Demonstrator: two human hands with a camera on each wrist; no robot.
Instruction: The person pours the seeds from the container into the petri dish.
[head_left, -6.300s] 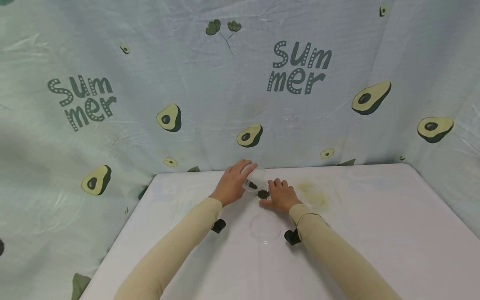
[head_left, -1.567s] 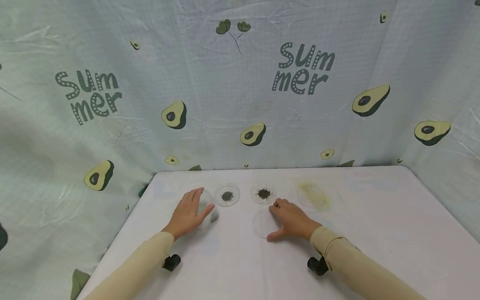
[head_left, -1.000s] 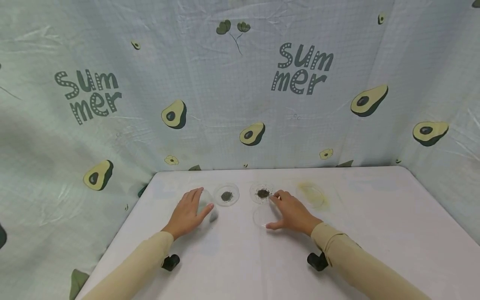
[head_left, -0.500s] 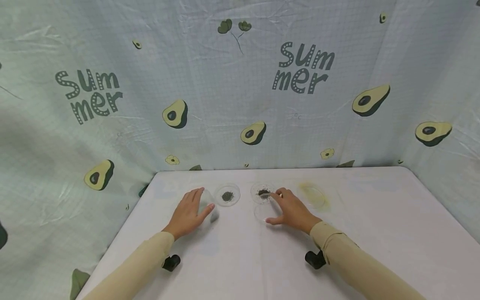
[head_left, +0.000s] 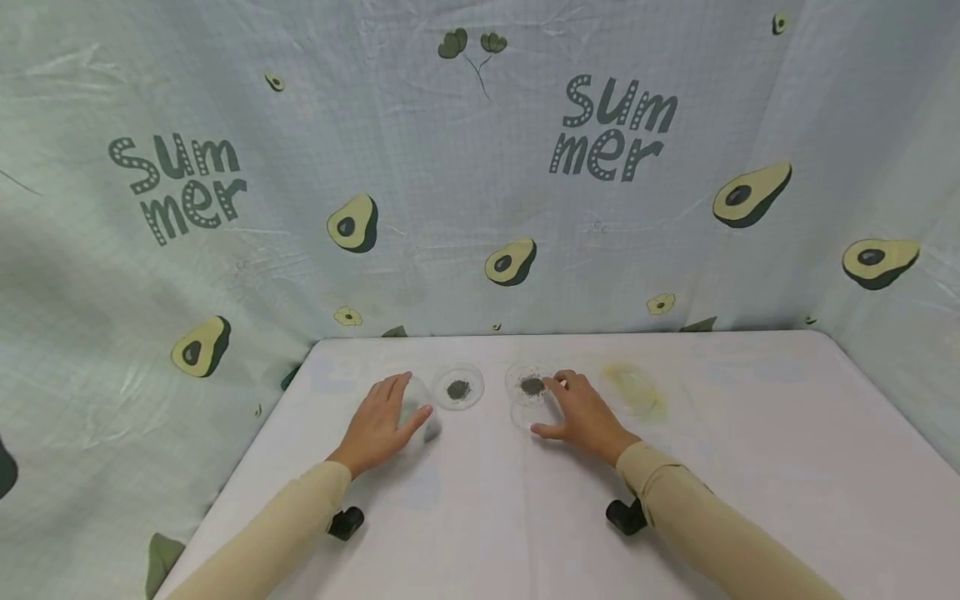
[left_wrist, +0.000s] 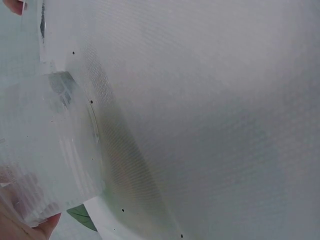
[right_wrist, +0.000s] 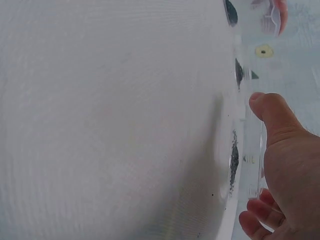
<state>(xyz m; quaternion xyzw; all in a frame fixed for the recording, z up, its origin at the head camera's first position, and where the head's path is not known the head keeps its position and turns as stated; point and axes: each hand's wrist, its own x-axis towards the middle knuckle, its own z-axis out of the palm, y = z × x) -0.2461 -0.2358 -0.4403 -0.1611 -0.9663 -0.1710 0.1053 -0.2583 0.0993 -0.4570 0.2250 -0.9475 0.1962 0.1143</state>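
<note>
My left hand [head_left: 375, 425] grips a clear plastic jar [left_wrist: 45, 145] low on the left side of the table; some dark grains cling inside it. Behind it sits a clear petri dish [head_left: 442, 398] with a dark grainy pile [head_left: 458, 389]. A second petri dish [head_left: 512, 382] to its right bears another dark pile [head_left: 532, 386]. With thumb and fingers spread around its edge, my right hand [head_left: 583, 417] holds a clear round lid [head_left: 523, 418], which overlaps this dish's near side in the head view. The lid's thin edge [right_wrist: 261, 150] shows in the right wrist view.
Right of the second dish, a yellow patch [head_left: 630, 385] shows with a faint clear round rim about it. A few stray dark specks dot the white tabletop [head_left: 480, 517]. A patterned curtain [head_left: 420, 167] hangs behind the table's far edge.
Earlier my left hand tilted the jar over the second dish; it has since moved left and nearer. My right hand has carried the lid from the near table toward that dish.
</note>
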